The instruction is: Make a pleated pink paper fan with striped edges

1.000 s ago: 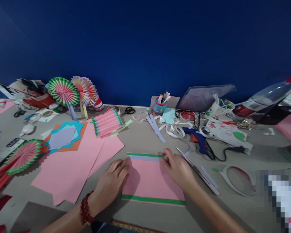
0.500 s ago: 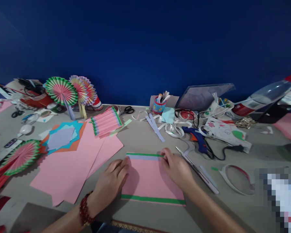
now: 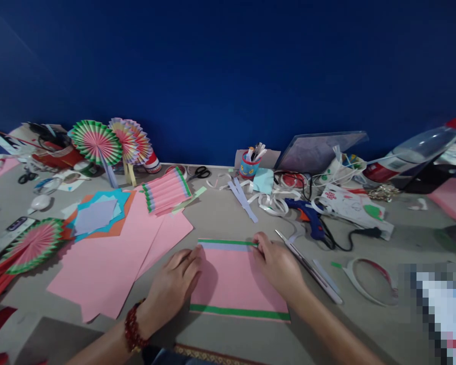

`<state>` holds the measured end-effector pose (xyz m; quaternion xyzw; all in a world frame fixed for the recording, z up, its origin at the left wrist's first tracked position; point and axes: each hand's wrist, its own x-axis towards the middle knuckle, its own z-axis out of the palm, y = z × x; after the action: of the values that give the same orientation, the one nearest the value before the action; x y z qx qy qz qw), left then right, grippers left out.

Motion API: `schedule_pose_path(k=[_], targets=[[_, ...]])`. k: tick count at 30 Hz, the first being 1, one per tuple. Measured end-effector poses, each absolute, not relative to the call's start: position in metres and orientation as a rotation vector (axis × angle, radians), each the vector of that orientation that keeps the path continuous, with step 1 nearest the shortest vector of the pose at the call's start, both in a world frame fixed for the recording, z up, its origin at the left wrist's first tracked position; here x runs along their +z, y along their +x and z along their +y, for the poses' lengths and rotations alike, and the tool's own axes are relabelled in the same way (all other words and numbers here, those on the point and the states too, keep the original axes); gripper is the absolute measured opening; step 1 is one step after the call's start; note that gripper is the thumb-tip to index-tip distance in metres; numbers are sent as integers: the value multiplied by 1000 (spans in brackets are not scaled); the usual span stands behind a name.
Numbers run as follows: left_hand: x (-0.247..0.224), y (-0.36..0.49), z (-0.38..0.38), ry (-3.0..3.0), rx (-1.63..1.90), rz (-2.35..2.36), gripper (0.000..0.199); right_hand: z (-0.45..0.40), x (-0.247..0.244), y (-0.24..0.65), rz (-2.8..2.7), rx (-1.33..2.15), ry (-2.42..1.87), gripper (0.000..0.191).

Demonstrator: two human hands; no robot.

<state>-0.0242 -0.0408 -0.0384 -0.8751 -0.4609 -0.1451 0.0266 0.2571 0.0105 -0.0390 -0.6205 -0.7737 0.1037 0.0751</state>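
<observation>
A pink paper sheet (image 3: 235,281) lies flat on the table in front of me, with green strips along its far and near edges. Just inside the far green strip runs a lavender one. My left hand (image 3: 180,276), with a dark red bead bracelet at the wrist, has its curled fingers pinched at the sheet's far left corner. At the far right corner, my right hand (image 3: 277,263) pinches the edge by the end of the green strip. The fingertips of both hands are partly hidden. To the right of my right hand lies a long metal-looking tool (image 3: 309,268), possibly a cutter.
Pink sheets (image 3: 106,268) and smaller coloured papers lie to the left, with a pleated pink paper (image 3: 167,190) behind. Paper fans (image 3: 97,144) lean at the back left. A blue glue gun (image 3: 307,215), a pen cup (image 3: 250,166) and a bottle (image 3: 414,149) stand or lie right.
Almost nothing differs. The right fingers shift very slightly at the far right corner; the sheet and my left hand stay in place.
</observation>
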Motion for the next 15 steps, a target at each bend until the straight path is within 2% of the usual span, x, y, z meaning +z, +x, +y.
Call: schedule_pose_path(k=[3,10,15], targets=[[-37,-24,-41,-2703,-480,-1437,27,6,-37,257,-2374,133,-1899,13],[-36,-25,-42,-2726,-477,-1479,26,-2,-34,265,-2571,-100,-1637,23],[-33,-30,-40,-2718,-478,-1526,24,-14,-41,273,-2667,-263,-1492,41]])
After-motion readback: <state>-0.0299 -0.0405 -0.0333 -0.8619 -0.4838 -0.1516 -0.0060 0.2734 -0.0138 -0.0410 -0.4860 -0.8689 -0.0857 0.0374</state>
